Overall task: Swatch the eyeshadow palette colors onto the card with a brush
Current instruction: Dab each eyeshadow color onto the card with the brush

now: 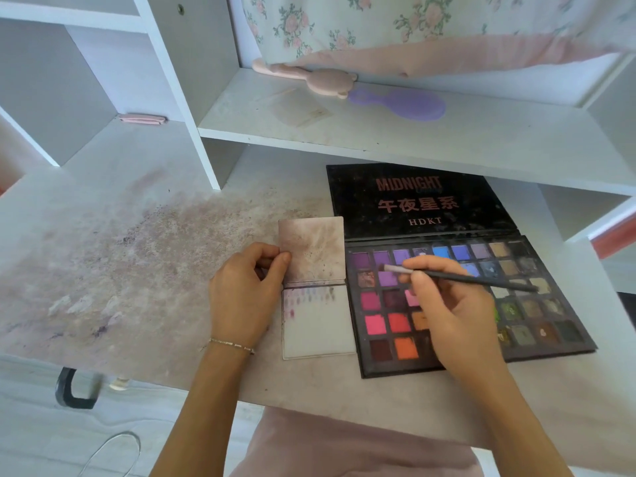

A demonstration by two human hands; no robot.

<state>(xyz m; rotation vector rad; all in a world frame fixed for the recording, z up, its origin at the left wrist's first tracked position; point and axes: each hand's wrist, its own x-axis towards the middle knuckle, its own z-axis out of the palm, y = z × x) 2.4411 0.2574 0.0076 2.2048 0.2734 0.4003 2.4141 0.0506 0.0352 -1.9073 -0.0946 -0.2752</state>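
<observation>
Loading pigment, we judge; the right hand (444, 304) pinches the brush (461, 277), its tip over a purple pan of the eyeshadow palette (550, 325); the left hand (246, 287) pinches the card (318, 321) flat on the table (137, 270); we advise light dabs, then steadying the card.

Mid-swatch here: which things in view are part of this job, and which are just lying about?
Part of the job:
- eyeshadow palette, open on the desk
- brush, held by the right hand over the purple pans
- card, its upper flap pinched by the left hand

Lying about:
- purple hairbrush on the shelf
- pink bear-shaped item on the shelf
- pink flat item further left
</observation>
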